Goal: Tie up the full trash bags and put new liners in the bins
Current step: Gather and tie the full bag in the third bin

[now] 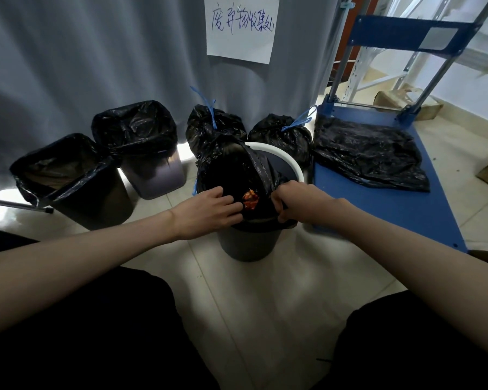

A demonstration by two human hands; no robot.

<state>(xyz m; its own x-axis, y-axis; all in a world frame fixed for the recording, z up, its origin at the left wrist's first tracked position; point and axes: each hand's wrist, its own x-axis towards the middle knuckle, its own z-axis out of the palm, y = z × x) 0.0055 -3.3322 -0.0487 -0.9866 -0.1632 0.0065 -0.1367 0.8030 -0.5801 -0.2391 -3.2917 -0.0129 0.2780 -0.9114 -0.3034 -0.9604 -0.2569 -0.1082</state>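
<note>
Right hand (295, 202) fingers curl tight around the black bag's (237, 170) edge at the near rim of the round bin (250, 244), while the left hand (209, 211) apparently pinches the plastic beside orange scraps (250, 199). Two tied bags (213, 128) sit behind, two lined bins (68, 175) far left.

The round bin (250, 243) stands on the floor right in front of the person, a bag (231, 170) in it, with the left hand (209, 211) and right hand (293, 202) at the bag's near edge. Behind it two tied bags (209, 128) (282, 139) sit side by side against the curtain (96, 52). To the left stand two lined bins (76, 190) (152, 164), one behind the other. To the right a cart (392, 209) carries a loose bag (369, 156). A paper sign (241, 26) hangs on the curtain above.
</note>
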